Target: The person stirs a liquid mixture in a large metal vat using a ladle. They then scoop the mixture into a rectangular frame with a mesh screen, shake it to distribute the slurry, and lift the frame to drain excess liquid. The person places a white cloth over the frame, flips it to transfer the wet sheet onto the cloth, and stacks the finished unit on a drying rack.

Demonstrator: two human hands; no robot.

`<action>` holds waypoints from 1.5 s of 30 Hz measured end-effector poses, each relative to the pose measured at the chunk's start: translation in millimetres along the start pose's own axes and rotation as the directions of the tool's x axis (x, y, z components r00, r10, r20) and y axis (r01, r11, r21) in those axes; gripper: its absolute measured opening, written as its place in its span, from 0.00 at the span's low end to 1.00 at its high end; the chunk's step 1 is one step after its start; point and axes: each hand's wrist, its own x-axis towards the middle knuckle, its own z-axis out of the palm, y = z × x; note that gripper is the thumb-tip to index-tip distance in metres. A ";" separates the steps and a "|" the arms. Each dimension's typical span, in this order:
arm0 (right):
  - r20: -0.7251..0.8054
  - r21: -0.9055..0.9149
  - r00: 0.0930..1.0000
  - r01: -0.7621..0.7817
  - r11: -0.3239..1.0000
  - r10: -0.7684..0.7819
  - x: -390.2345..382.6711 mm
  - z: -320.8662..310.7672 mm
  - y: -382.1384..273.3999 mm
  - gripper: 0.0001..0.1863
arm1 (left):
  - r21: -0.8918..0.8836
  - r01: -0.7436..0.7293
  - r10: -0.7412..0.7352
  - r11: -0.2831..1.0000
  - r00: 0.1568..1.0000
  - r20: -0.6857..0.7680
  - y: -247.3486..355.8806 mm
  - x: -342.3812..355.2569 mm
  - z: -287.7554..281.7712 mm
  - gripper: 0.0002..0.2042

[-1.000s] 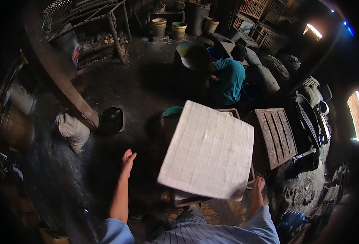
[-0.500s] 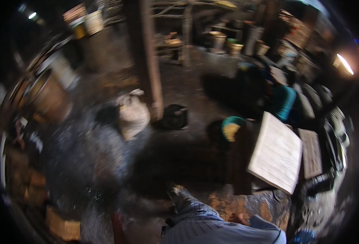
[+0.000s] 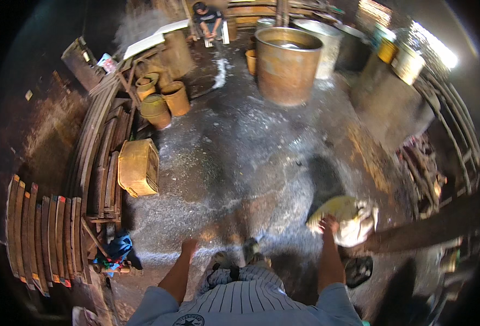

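Observation:
My right hand [image 3: 329, 223] is held out low at the right, its fingers loosely apart. It overlaps a pale, bulging sack [image 3: 354, 225] on the floor; whether they touch I cannot tell. No object shows in that hand. My left hand [image 3: 189, 246] hangs to the left of my legs, over bare floor. Its fingers are foreshortened and I see nothing held in it. Close behind the sack lies a wooden post [image 3: 430, 228], bent by the lens, with a black bag or basin [image 3: 358, 271] beside it.
A yellow crate [image 3: 138, 168] stands at left, near stacked planks [image 3: 44, 233] and a blue bag [image 3: 119, 247]. Rusty buckets [image 3: 176, 99] sit farther back. A large rusty drum [image 3: 289, 76] stands ahead; another person [image 3: 210, 22] sits at the far end. Firewood [image 3: 422, 165] lies at right.
My view has swung to the left. The sack has shifted from the middle to the right of the picture. The white slab and teal-clothed figure have left view; both my arms now show.

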 end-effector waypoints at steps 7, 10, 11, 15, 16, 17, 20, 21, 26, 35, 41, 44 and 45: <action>0.831 -0.300 0.554 0.371 0.879 0.049 -17.2 525.2 -56.1 0.16 | -0.434 0.715 -0.817 0.548 0.568 -0.096 -85.3 -6.4 -92.8 0.11; 0.904 -0.332 0.427 0.681 0.653 0.014 26.2 647.7 -48.6 0.14 | -0.498 0.707 -0.843 0.501 0.530 -0.096 -16.4 93.4 -84.2 0.10; 0.891 -0.341 0.452 0.728 0.595 -0.043 85.9 660.7 -42.2 0.14 | -0.466 0.705 -0.816 0.535 0.574 -0.067 23.6 152.4 -66.7 0.10; 0.553 -0.741 0.813 0.381 0.552 0.181 219.5 660.8 -31.2 0.13 | -0.388 0.603 -0.661 0.697 0.750 -0.019 177.7 344.3 -11.4 0.09; 0.393 -0.716 0.856 0.054 0.696 0.337 229.1 665.8 -38.1 0.18 | -0.365 0.541 -0.595 0.758 0.803 -0.045 217.3 385.1 -5.9 0.09; 0.418 -0.657 0.808 -0.046 0.753 0.414 260.7 645.5 -61.5 0.13 | -0.307 0.476 -0.509 0.824 0.860 -0.034 260.9 434.5 16.4 0.09; 0.196 -0.468 0.848 -0.359 0.807 0.492 329.8 650.4 -120.5 0.09 | -0.210 0.171 -0.182 0.963 0.983 -0.034 442.4 597.7 66.7 0.09; 0.008 -0.551 0.942 -0.275 0.788 0.334 344.9 679.1 -146.8 0.09 | -0.301 0.105 -0.112 0.948 0.994 -0.005 526.4 646.5 86.3 0.07; 0.214 -0.032 0.975 -0.059 0.998 0.064 482.3 842.0 -281.7 0.07 | -0.277 -0.340 0.372 0.899 0.925 0.071 837.2 801.3 193.1 0.10; 0.295 0.469 0.906 0.140 0.872 -0.304 695.7 1241.5 -535.8 0.20 | 0.115 0.241 -0.252 0.964 0.963 0.093 865.5 990.1 145.1 0.13; 0.392 0.309 0.916 -0.046 0.950 -0.084 864.1 1430.8 -567.4 0.13 | -0.521 0.797 -0.946 0.306 0.317 -0.071 854.3 1022.5 73.6 0.14; 0.280 0.064 0.958 -0.083 0.994 0.063 1017.5 1448.3 -545.8 0.10 | -0.345 0.754 -0.806 0.559 0.591 -0.014 906.9 1135.7 110.6 0.14; 0.276 0.088 0.957 -0.115 0.990 0.086 1065.5 1447.0 -546.7 0.10 | -0.352 0.725 -0.766 0.593 0.642 0.030 928.7 1190.9 129.5 0.14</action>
